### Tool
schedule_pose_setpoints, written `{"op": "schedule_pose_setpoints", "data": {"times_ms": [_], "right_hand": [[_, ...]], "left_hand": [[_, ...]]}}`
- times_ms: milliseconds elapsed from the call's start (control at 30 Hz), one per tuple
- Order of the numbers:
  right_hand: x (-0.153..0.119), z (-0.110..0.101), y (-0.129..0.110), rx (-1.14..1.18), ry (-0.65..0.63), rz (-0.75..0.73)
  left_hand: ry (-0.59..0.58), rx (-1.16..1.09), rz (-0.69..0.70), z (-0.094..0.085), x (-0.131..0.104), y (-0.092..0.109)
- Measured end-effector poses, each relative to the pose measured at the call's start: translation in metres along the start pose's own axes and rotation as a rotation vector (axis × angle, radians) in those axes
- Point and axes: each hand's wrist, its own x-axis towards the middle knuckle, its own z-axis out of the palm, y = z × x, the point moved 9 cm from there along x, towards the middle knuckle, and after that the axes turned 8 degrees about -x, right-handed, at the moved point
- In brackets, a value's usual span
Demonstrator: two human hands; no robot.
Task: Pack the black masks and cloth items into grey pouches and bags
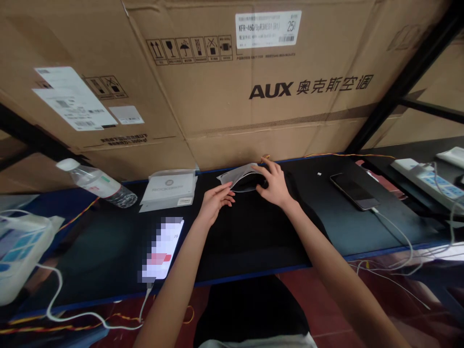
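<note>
A light grey flat pouch (pixel 229 177) with a dark inside lies on the black table near its back edge, its mouth bowed apart toward me. My left hand (pixel 214 202) pinches the left side of the pouch mouth between thumb and fingers. On the other side, my right hand (pixel 276 184) spans the mouth: its index finger touches the back rim and its thumb is by the front rim. What the pouch holds, if anything, is too dark to make out. Left of it lie flat white printed packets (pixel 168 187), partly overlapping.
A large carton (pixel 217 101) stands behind the black table (pixel 253 241). A tilted water bottle (pixel 99 183) is at the left. A lit phone (pixel 167 249) and a dark phone (pixel 354 192) have cables attached. Power strips (pixel 429 176) and wires flank the workspace.
</note>
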Motion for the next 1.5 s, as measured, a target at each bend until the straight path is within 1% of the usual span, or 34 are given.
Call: {"op": "schedule_pose_setpoints", "data": {"times_ms": [33,67,133,233,300,367,467,567,633,700,767,833,900,967,1033,1100,1167,1233,1300,1367,1433,1500], "right_hand": [[0.000,0.003,-0.008,0.002,-0.023,-0.061],[-0.001,0.005,-0.013,0.017,-0.041,-0.090],[0.000,0.010,-0.013,0.049,-0.066,-0.083],[0.001,0.015,-0.001,0.027,-0.094,-0.010],[0.001,0.017,0.011,-0.009,-0.111,0.031],[0.000,0.020,0.022,-0.004,-0.138,0.060],[-0.002,0.028,0.035,0.138,-0.197,0.078],[-0.002,0.034,0.043,0.305,-0.204,0.134],[-0.001,0.037,0.049,0.404,-0.188,0.213],[-0.002,0.042,0.053,0.508,-0.170,0.293],[-0.002,0.045,0.056,0.592,-0.144,0.363],[-0.004,0.050,0.059,0.642,-0.132,0.432],[-0.006,0.052,0.060,0.661,-0.140,0.476],[-0.005,0.051,0.059,0.658,-0.158,0.468],[-0.004,0.049,0.054,0.671,-0.193,0.422],[-0.004,0.049,0.049,0.722,-0.246,0.397],[-0.006,0.049,0.049,0.742,-0.274,0.420],[-0.008,0.047,0.050,0.653,-0.283,0.429],[-0.007,0.046,0.047,0.509,-0.286,0.376],[-0.005,0.045,0.044,0.434,-0.271,0.320],[-0.003,0.047,0.045,0.454,-0.235,0.317],[-0.002,0.050,0.049,0.490,-0.194,0.357]], "left_hand": [[-0.005,-0.001,-0.013,0.000,0.000,-0.001],[-0.016,-0.005,-0.026,0.001,0.000,-0.001],[-0.046,-0.012,-0.050,0.003,-0.002,-0.003],[-0.082,-0.009,-0.070,0.006,-0.004,-0.003],[-0.079,-0.004,-0.070,0.005,-0.006,-0.002],[-0.061,-0.003,-0.064,0.005,-0.006,-0.002],[-0.011,0.025,-0.019,0.005,-0.007,-0.002],[0.087,0.153,0.119,0.005,-0.008,0.003],[0.153,0.243,0.213,0.005,-0.008,0.007],[0.183,0.263,0.264,0.005,-0.006,0.007],[0.177,0.218,0.268,0.004,-0.003,0.004],[0.167,0.161,0.237,0.002,0.001,0.001],[0.183,0.131,0.205,-0.001,0.003,0.000],[0.219,0.123,0.195,-0.004,0.003,0.000],[0.241,0.125,0.202,-0.007,0.003,0.001],[0.230,0.130,0.215,-0.007,0.003,0.002],[0.204,0.136,0.223,-0.006,0.002,0.002],[0.186,0.146,0.228,-0.005,0.001,0.002],[0.184,0.154,0.238,-0.004,0.001,0.003],[0.201,0.148,0.256,-0.006,0.001,0.005],[0.221,0.126,0.265,-0.008,0.002,0.006],[0.228,0.103,0.254,-0.010,0.003,0.005]]}}
